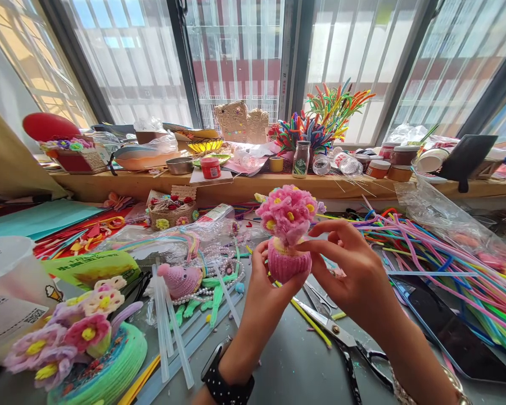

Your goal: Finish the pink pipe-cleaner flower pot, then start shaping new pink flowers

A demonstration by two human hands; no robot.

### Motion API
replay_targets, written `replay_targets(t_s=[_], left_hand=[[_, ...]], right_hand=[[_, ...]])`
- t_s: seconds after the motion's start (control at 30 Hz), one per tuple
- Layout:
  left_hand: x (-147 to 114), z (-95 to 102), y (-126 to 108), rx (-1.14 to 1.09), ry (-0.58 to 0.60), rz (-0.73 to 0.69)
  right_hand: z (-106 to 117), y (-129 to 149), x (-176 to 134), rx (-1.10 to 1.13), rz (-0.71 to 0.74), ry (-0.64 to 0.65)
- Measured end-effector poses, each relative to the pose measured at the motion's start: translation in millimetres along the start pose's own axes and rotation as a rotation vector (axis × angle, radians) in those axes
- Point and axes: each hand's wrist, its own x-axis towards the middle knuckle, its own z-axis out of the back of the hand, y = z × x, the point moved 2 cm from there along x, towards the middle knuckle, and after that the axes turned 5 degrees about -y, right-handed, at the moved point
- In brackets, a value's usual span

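Tall windows with dark frames (295,67) stand behind a wooden sill (152,184), and below it lies a grey tabletop (295,365). The left hand (265,301) is closed around a small, ribbed pink pot of fuzzy material (289,263) and holds it raised above the tabletop — upright, between the two hands. From the pot rises a rounded bunch of fluffy pink flowers with yellow centres (287,208). The right hand (354,273) has its fingers bent toward the base of this bunch, near the rim of the pot; whether they pinch something, I cannot tell. Under the hands lie silver scissors with black handles (340,332) — to the right are a dark, flat smartphone (459,332) and a loose heap of long multicoloured pipe cleaners (434,247)
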Motion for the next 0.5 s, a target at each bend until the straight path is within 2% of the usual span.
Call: replay_targets(t_s=[0.13,0.2,0.3,0.5], left_hand=[[2,3.1,-2,0.005,-0.073,0.028],[4,5.0,-4,-0.008,-0.098,0.029],[6,7.0,-5,-0.043,-0.137,0.006],[7,9.6,-7,-0.045,-0.215,-0.045]], right_hand=[[12,-7,4,-0.003,-0.115,-0.094],[17,-17,5,-0.034,-0.188,-0.090],[14,-34,2,-0.108,-0.277,0.101],[-9,-52,-7,-0.292,-0.347,0.518]])
